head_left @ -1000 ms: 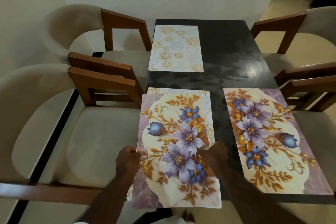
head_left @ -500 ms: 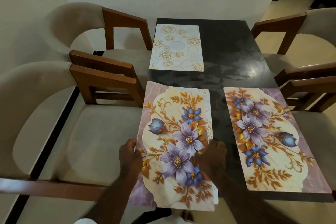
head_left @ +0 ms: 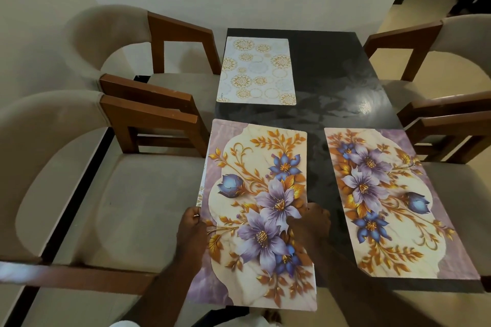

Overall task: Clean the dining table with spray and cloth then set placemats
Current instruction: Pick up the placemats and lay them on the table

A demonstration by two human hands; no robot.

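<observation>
The left hand (head_left: 192,225) and right hand (head_left: 309,223) grip opposite edges of the floral placemat (head_left: 255,188).

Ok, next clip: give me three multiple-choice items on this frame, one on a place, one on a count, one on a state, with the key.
1. Where on the table is the gold-circle mat?
A far left; B far right; C near right.
2. How many floral mats show?
A one; B two; C four.
3. What are the hands doing?
A both hold the left floral mat; B one holds a spray bottle; C both hang free.

Key:
1 A: it lies at the far left corner.
2 B: the left floral mat and the right floral mat are the only two.
3 A: the left hand grips its left edge and the right hand its right edge.
</observation>
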